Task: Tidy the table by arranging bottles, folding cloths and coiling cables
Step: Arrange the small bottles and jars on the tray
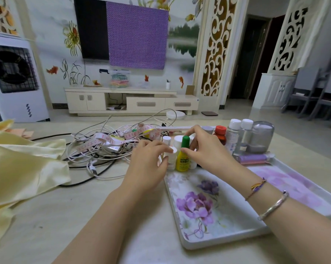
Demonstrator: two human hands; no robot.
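1. A pale table fills the lower view; beyond it stand a cream cabinet and a television half covered by a purple cloth at 12 o'clock.
2. One flowered tray lies at 4 o'clock.
3. At the tray's far end stand about ten bottles, among them one yellow bottle with a green cap, one red-capped bottle and two clear bottles.
4. The left hand curls its fingers around a small white bottle.
5. The right hand pinches the yellow bottle's neck.
6. One heap of tangled cables with a tape measure lies at 11 o'clock.
7. Yellow cloths lie crumpled at 9 o'clock.
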